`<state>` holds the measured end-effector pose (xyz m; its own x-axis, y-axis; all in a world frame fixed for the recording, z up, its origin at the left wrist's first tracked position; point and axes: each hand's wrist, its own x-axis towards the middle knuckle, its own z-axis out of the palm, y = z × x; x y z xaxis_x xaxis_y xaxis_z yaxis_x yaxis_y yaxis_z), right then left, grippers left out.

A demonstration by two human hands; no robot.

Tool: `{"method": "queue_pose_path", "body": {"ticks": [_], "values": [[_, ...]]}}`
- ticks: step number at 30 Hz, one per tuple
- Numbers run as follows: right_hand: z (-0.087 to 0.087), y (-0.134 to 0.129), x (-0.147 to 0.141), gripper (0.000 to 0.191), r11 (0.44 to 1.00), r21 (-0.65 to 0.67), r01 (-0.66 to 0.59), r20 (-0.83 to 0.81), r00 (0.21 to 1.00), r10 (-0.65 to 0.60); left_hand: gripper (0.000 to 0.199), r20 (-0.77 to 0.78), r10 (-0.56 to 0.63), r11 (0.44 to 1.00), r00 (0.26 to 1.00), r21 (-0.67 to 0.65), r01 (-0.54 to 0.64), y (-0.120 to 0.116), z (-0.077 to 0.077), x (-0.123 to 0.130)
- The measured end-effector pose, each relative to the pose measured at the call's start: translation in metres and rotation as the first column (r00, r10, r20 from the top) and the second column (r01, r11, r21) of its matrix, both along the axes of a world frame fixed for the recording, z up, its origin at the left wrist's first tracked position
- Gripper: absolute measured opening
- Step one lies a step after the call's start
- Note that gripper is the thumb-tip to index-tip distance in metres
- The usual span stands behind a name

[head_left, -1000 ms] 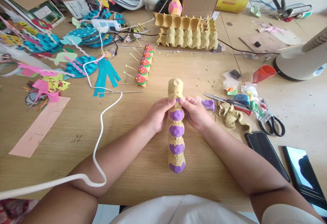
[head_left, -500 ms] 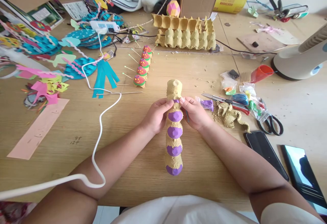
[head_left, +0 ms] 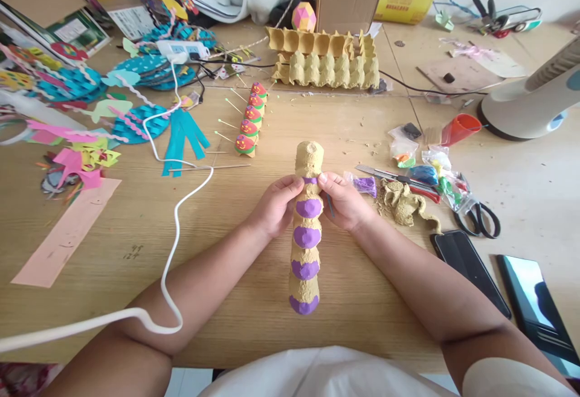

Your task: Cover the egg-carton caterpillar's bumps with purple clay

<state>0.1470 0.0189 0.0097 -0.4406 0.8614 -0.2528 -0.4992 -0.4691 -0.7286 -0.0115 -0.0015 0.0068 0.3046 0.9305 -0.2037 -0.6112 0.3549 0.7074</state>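
Observation:
Both my hands hold a long strip cut from an egg carton [head_left: 310,223], its cups in a row pointing toward me. Purple clay covers part of several cups, and a thin purple band crosses it near the far end. My left hand [head_left: 277,203] grips the strip's left edge near that band, thumb on top. My right hand [head_left: 344,200] pinches the right edge at the same height; a thin blue stick shows beneath its fingers. Just right of that hand lies a packet of purple clay [head_left: 365,185].
A finished red-and-green egg-carton caterpillar [head_left: 251,120] with pins stands beyond. Behind it are more egg cartons [head_left: 333,69]. At right lie a utility knife [head_left: 385,174], scissors [head_left: 480,220], carton scraps [head_left: 403,200] and phones [head_left: 466,267]. A white cable [head_left: 174,228] crosses the left side.
The near end of the egg carton strip has swung slightly left and toward me. Both hands keep their hold in nearly the same place; the whole view has shifted a little.

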Motion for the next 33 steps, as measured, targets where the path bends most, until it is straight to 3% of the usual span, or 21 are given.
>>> {"method": "queue_pose_path", "body": {"ticks": [10,16,25,33], "values": [[0.0003,0.0021,0.0055,0.042,0.998,0.045,-0.036,0.030,0.999,0.035,0.038,0.027,-0.087,0.996,0.996,0.007,0.087,0.0048,-0.0001,-0.0058],[0.0001,0.0026,0.0038,0.046,0.996,0.091,0.013,0.032,0.999,-0.016,0.030,0.060,-0.052,0.998,0.997,-0.033,0.054,0.0049,0.0014,-0.0049],[0.0001,0.0008,0.0033,0.045,0.994,0.108,0.031,0.077,0.996,-0.039,0.032,0.049,-0.030,0.999,0.998,0.026,0.028,0.0028,0.0006,-0.0032],[0.0095,-0.0040,-0.0002,0.049,0.989,0.145,0.032,0.138,0.989,-0.052,0.034,0.008,0.007,1.000,1.000,0.014,-0.007,0.0045,-0.0010,-0.0025]]}}
